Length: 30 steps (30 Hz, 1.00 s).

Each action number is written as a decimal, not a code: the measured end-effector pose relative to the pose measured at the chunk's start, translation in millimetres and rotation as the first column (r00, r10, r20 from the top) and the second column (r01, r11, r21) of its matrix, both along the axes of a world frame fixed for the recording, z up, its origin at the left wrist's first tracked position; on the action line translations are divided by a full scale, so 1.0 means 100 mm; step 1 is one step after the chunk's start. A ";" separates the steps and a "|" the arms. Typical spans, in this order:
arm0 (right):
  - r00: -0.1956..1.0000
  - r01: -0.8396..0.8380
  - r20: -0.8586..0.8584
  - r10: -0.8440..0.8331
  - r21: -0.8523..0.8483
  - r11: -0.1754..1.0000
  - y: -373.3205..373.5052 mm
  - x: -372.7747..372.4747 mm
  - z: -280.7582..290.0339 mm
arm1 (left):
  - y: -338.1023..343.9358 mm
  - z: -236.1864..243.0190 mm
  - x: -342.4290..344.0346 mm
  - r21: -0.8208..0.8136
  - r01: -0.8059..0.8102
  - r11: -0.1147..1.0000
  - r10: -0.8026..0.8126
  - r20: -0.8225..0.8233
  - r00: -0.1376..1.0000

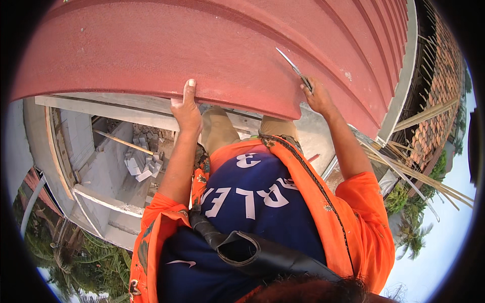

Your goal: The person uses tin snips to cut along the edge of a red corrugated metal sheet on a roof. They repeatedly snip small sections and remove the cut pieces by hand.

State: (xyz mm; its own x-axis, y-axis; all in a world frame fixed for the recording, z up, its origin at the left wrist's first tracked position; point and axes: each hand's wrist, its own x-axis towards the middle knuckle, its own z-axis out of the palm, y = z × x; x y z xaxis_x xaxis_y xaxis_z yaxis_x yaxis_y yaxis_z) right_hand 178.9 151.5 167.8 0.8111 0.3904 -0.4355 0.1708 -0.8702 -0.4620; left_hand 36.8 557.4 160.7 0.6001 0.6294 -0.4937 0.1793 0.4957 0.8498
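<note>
Red ribbed roofing sheet (151, 55) spreads across the upper part of the head view. My left hand (187, 108) is closed on its near edge, thumb on top and the other fingers hidden underneath. In my right hand (318, 96) is a cutting tool with a long, pointed metal blade (289, 61) and a dark handle. The fingers are wrapped round that handle, and the blade points up and left over the sheet. Whether it has one blade or two, I cannot tell. Beside this hand, the sheet's near right corner bends downward.
Below the sheet's edge runs a grey beam (116, 112), above an unfinished room holding pale blocks (139, 161) and a wooden pole (121, 141). Bamboo poles (424, 177) jut out at the right, near a tiled roof (439, 96). Trees (91, 267) stand far below at left.
</note>
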 end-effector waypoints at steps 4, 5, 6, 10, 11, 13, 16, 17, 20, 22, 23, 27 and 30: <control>0.951 -0.108 -0.260 0.170 0.237 0.965 -0.01 0.32 0.00 | -0.24 0.09 0.07 -0.075 -0.202 0.977 0.195 -0.083 0.977; 0.929 -0.129 -0.311 0.203 0.242 0.962 -0.02 0.40 -0.02 | -0.30 0.09 0.10 -0.091 -0.256 0.962 0.243 -0.135 0.961; 0.901 -0.157 -0.360 0.242 0.250 0.955 -0.02 0.50 -0.05 | -0.40 0.19 0.25 -0.035 -0.337 0.941 0.336 -0.045 0.941; 0.815 -0.240 -0.453 0.362 0.305 0.922 -0.03 0.77 -0.14 | -0.40 0.12 0.17 -0.003 -0.303 0.953 0.298 -0.164 0.940; 0.800 -0.268 -0.465 0.379 0.287 0.920 -0.02 0.80 -0.15 | -0.40 0.13 0.15 -0.005 -0.298 0.955 0.292 -0.183 0.939; 0.780 -0.319 -0.480 0.401 0.246 0.915 0.01 0.86 -0.18 | -0.40 0.13 0.20 0.020 -0.276 0.961 0.276 -0.154 0.949; 0.766 -0.313 -0.498 0.406 0.262 0.913 0.03 0.88 -0.19 | -0.38 -0.03 0.10 0.074 -0.302 0.951 0.311 -0.220 0.925; 0.764 -0.321 -0.503 0.405 0.248 0.914 0.05 0.88 -0.17 | -0.36 -0.12 0.02 0.102 -0.313 0.944 0.328 -0.255 0.909; 0.770 -0.323 -0.524 0.364 0.171 0.931 0.10 0.89 -0.07 | -0.42 -0.01 0.10 0.064 -0.317 0.946 0.323 -0.163 0.932; 0.768 -0.319 -0.547 0.332 0.123 0.940 0.18 0.88 -0.02 | -0.45 0.03 0.12 0.031 -0.334 0.942 0.334 -0.147 0.931; 0.793 -0.314 -0.508 0.336 0.131 0.940 0.13 0.86 -0.11 | -0.46 0.04 0.15 0.020 -0.345 0.938 0.345 -0.136 0.929; 0.815 -0.176 -0.541 0.207 0.108 0.978 0.11 0.69 -0.17 | -0.53 0.05 0.26 0.156 -0.383 0.911 0.391 -0.025 0.920; 0.844 -0.186 -0.493 0.212 0.102 0.977 0.18 0.65 -0.17 | -0.53 -0.03 0.25 0.180 -0.335 0.925 0.359 -0.122 0.925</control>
